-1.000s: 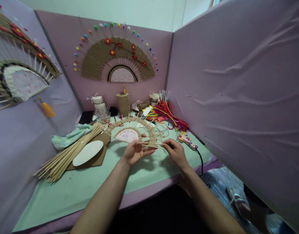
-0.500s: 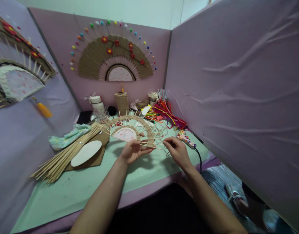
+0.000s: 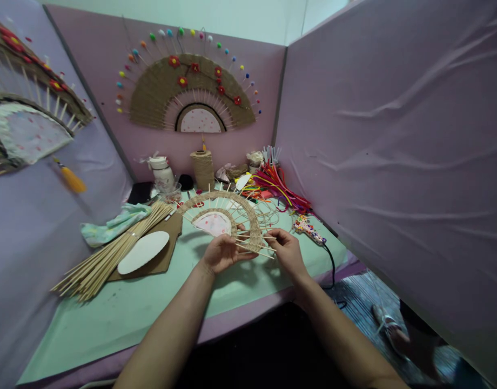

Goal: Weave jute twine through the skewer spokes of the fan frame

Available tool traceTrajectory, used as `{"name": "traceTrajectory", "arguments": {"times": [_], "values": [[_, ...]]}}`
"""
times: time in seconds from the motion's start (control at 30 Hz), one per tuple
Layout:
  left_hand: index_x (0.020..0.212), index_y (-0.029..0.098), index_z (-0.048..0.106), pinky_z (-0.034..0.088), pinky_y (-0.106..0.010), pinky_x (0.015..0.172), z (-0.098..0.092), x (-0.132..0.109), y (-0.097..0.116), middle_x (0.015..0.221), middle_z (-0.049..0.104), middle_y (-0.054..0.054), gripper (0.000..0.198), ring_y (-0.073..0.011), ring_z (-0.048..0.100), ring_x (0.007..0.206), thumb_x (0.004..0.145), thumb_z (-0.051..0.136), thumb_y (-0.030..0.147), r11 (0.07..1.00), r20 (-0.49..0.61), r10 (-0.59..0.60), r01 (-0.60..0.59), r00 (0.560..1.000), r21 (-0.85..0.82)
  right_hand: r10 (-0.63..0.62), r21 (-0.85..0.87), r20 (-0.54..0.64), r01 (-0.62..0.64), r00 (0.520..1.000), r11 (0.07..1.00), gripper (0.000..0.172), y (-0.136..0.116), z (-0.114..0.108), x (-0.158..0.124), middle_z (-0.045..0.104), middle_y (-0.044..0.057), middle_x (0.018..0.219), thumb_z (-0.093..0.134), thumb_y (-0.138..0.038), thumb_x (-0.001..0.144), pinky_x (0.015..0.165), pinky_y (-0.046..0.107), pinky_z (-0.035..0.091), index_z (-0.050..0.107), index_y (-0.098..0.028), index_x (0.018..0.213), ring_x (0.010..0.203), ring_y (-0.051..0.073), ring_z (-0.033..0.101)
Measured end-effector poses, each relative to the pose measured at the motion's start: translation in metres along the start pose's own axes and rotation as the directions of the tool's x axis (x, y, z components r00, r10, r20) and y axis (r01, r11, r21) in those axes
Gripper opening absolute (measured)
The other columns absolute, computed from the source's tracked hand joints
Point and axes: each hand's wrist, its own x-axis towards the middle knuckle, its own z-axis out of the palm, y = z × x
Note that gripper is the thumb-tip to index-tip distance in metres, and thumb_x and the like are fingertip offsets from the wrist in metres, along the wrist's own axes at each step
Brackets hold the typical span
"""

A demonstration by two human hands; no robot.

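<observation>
My left hand (image 3: 223,254) holds a half-round woven fan (image 3: 252,213) from below at its right end, thumb in front and fingers behind. Thin wooden sticks radiate through two bands of brown twine, and a white half-disc with pink spots (image 3: 214,223) fills the centre. My right hand (image 3: 287,251) is closed in a pinch at the stick ends on the fan's right edge. It appears to grip the thin twine, though the fingertips partly hide it. Loose loops of twine (image 3: 276,213) lie behind the fan.
A bundle of wooden sticks (image 3: 106,262), a white oval card (image 3: 145,252) and brown cardboard (image 3: 173,243) lie left. A twine spool (image 3: 202,170) and white bottle (image 3: 162,175) stand behind. Right are pipe cleaners (image 3: 287,189) and a corded glue gun (image 3: 309,231). A finished fan (image 3: 151,97) hangs behind.
My right hand has moved left and slightly down, from beside the fan to its stick ends. The fan has shifted slightly right and tilted down at its right end in my left hand.
</observation>
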Motion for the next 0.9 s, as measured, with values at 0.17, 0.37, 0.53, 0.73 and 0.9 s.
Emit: {"name": "traceTrajectory", "arguments": {"times": [0.17, 0.37, 0.53, 0.73, 0.9], "values": [[0.102, 0.017, 0.061, 0.044, -0.048, 0.097, 0.001, 0.0, 0.0, 0.11, 0.07, -0.005, 0.037, -0.0299, 0.065, 0.105, 0.067, 0.051, 0.009, 1.0, 0.005, -0.002, 0.002, 1.0, -0.019, -0.051, -0.07, -0.023, 0.049, 0.998, 0.996, 0.028, 0.003, -0.003, 0.0, 0.06, 0.0, 0.062, 0.071, -0.044, 0.071, 0.056, 0.025, 0.041, 0.063, -0.017, 0.068, 0.057, 0.013, 0.05], [0.102, 0.015, 0.062, 0.047, -0.043, 0.091, -0.001, 0.0, 0.003, 0.107, 0.071, -0.006, 0.036, -0.0278, 0.067, 0.102, 0.068, 0.05, 0.009, 0.999, -0.002, 0.007, -0.007, 1.0, -0.051, -0.128, -0.194, -0.063, 0.114, 0.99, 0.974, 0.028, 0.002, -0.01, 0.0, 0.059, -0.001, 0.06, 0.07, -0.044, 0.074, 0.052, 0.024, 0.038, 0.064, -0.017, 0.071, 0.054, 0.012, 0.047], [0.102, 0.017, 0.062, 0.045, -0.043, 0.091, -0.004, 0.0, 0.002, 0.11, 0.07, -0.006, 0.036, -0.0279, 0.066, 0.102, 0.069, 0.05, 0.009, 0.997, 0.039, -0.029, 0.032, 0.999, -0.069, -0.345, -0.415, -0.094, 0.279, 0.934, 0.866, 0.029, -0.004, -0.017, -0.001, 0.056, -0.001, 0.061, 0.07, -0.043, 0.077, 0.053, 0.025, 0.037, 0.061, -0.018, 0.066, 0.054, 0.011, 0.045], [0.099, 0.017, 0.062, 0.046, -0.045, 0.09, 0.004, -0.002, 0.004, 0.108, 0.069, -0.004, 0.034, -0.0288, 0.067, 0.1, 0.069, 0.052, 0.009, 0.999, -0.019, -0.047, 0.046, 0.999, -0.017, -0.501, -0.603, 0.025, 0.413, 0.865, 0.683, 0.03, -0.013, -0.027, -0.004, 0.054, 0.0, 0.061, 0.068, -0.045, 0.081, 0.061, 0.029, 0.038, 0.057, -0.02, 0.066, 0.059, 0.014, 0.048], [0.1, 0.018, 0.06, 0.05, -0.044, 0.085, 0.007, -0.004, 0.008, 0.104, 0.068, -0.004, 0.036, -0.0272, 0.068, 0.095, 0.068, 0.052, 0.006, 0.992, -0.044, -0.079, 0.083, 0.996, 0.099, -0.388, -0.624, 0.102, 0.362, 0.916, 0.692, 0.033, -0.025, -0.031, -0.004, 0.054, 0.001, 0.062, 0.07, -0.048, 0.076, 0.059, 0.028, 0.035, 0.056, -0.021, 0.065, 0.058, 0.014, 0.046]]}}
